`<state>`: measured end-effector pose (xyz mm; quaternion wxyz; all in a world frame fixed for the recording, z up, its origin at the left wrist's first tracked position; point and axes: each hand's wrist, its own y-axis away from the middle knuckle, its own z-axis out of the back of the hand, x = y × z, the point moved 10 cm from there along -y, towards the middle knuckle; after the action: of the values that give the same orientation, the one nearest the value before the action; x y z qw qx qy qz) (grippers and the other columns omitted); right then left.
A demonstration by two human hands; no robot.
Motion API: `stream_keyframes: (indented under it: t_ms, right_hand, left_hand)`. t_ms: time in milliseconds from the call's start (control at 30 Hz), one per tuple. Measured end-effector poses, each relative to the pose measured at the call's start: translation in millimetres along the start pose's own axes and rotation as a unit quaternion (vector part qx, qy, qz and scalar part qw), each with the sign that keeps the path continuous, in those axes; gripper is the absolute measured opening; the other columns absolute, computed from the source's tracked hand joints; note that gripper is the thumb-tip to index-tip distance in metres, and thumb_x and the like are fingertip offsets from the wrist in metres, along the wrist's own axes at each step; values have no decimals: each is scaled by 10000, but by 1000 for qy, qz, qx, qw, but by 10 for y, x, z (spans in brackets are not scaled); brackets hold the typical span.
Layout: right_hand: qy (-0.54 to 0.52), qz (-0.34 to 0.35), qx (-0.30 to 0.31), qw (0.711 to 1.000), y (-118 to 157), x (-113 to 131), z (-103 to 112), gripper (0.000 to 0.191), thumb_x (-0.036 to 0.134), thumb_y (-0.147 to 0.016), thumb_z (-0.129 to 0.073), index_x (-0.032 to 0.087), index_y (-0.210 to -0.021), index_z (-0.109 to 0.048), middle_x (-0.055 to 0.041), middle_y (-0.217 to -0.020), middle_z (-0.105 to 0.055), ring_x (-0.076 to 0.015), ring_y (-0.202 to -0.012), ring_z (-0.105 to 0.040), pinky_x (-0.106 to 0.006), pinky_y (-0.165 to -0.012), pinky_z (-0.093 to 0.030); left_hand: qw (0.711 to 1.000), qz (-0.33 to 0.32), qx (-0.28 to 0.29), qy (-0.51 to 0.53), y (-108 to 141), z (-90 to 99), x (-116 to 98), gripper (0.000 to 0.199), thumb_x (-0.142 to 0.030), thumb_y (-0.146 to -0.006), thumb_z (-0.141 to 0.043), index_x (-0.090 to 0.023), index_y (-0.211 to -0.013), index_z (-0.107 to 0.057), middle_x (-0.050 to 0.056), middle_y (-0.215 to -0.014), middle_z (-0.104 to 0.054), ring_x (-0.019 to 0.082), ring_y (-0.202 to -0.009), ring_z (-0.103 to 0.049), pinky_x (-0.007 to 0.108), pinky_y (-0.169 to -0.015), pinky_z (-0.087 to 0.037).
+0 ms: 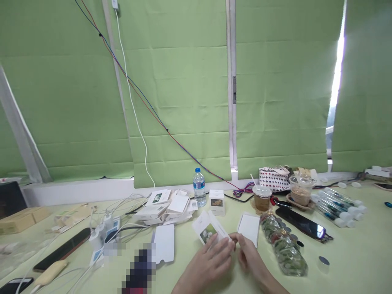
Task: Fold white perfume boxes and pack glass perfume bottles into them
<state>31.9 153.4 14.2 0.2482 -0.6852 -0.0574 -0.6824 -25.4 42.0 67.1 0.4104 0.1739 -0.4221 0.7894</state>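
At the left grip point(211, 257), a white carton point(214, 221) bears a green-and-white picture. Beneath the grip, the worktop point(355, 267) is pale yellow-green; beyond it, a blue-capped clear bottle point(199, 190); farther right, a white bag point(273, 179) patterned with dark diamonds.

One water bottle point(199, 189), one upright white box point(217, 209), two plastic cups point(262, 200) and one patterned bag point(273, 179) stood toward the table's point(361, 257) back edge. Two flat white cartons point(164, 244) lay singly nearer its front edge; the heaped cartons point(178, 204) overlapped past counting.

left hand point(211, 258): back up, fingers extended together | right hand point(250, 254): fingers curled | hands close together
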Motion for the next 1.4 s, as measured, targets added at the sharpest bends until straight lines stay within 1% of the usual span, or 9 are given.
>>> stream_keyframes:
  t_ms: [167, 333, 433, 567, 633, 900, 1033, 1233, 1400]
  right_hand:
    - [193, 120, -5, 974, 48, 480, 107, 436, 566, -872, -473, 184, -772, -657, -38, -786, -598, -197, -770, -576, -279, -705, -440]
    - [191, 65, 14, 979, -23, 352, 141, 382, 528, -840, -548, 181, -970, -641, -21, -777, -660, -157, -594, -520, -253, -569, -397]
    - [135, 33, 16, 990, -55, 198, 139, 413, 500, -871, -490, 184, -1123, -574, -14, -740, -652, -156, -536, -517, -249, -520, -391]
    - [148, 31, 5, 988, -50, 122, 119, 282, 353, -851, -518, 211, -1083, -593, -7, -716, -650, -195, -636, -568, -270, -618, -433]
    - [163, 31, 11, 986, -40, 129, 90, 269, 300, -837, -509, 217, -1076, -602, -14, -733, -662, -207, -672, -580, -284, -661, -442]
    - [144, 30, 10, 989, 14, 130, 41, 627, 254, -869, -446, 280, -1446, -204, 27, -732, -664, -151, -492, -562, -251, -533, -462]
    - [187, 50, -25, 981, 5, 150, 123, 484, 293, -869, -480, 229, -1338, -380, 33, -635, -639, -167, -488, -581, -269, -534, -490]
    - [288, 147, -103, 941, 20, 305, 241, 403, 290, -893, -455, 254, -1291, -504, -102, -1384, -506, -174, -791, -687, -316, -768, -552]
    - [297, 163, -84, 937, 71, 180, 107, 503, 297, -909, -445, 217, -1405, -420, -84, -1397, -508, -230, -1239, -514, -326, -971, -483]
  left_hand:
    - [998, -51, 4, 45, -124, -9, -246, 128, -223, -884, -580, -196, -981, -659, 23, -1281, -613, 215, -1278, -468, 410, -1146, -289]
    - [995, -82, 0, 58, -130, 32, -335, 164, -247, -890, -568, -206, -1027, -648, 21, -1292, -604, 185, -1272, -468, 377, -1148, -294]
    - [994, 29, -76, 75, -9, 158, -67, 249, -131, -862, -550, -207, -1095, -589, 66, -1262, -606, 198, -1271, -462, 401, -1097, -374]
    - [902, 368, -109, 200, 433, 1, 635, 399, -170, -858, -529, -185, -1245, -433, 189, -1306, -502, 280, -1279, -452, 475, -956, -501]
    - [851, 429, -79, 293, 563, -208, 726, 533, -231, -847, -573, -198, -1327, -343, 200, -1332, -480, 297, -1250, -491, 497, -941, -506]
    - [709, 429, -62, 557, 578, -628, 616, 679, -153, -888, -475, -302, -1447, -119, 114, -1257, -598, 215, -1062, -644, 410, -894, -547]
    - [680, 445, -61, 579, 617, -658, 629, 560, -208, -884, -503, -300, -1376, -252, 99, -1211, -630, 232, -1057, -643, 441, -895, -540]
    - [625, 504, -32, 595, 670, -750, 636, 455, -257, -914, -460, -257, -1344, -314, 118, -1316, -560, 239, -1162, -574, 389, -942, -502]
    - [634, 499, 0, 591, 665, -799, 569, 442, -251, -919, -432, -211, -1340, -304, 134, -1304, -567, 233, -1150, -576, 367, -952, -481]
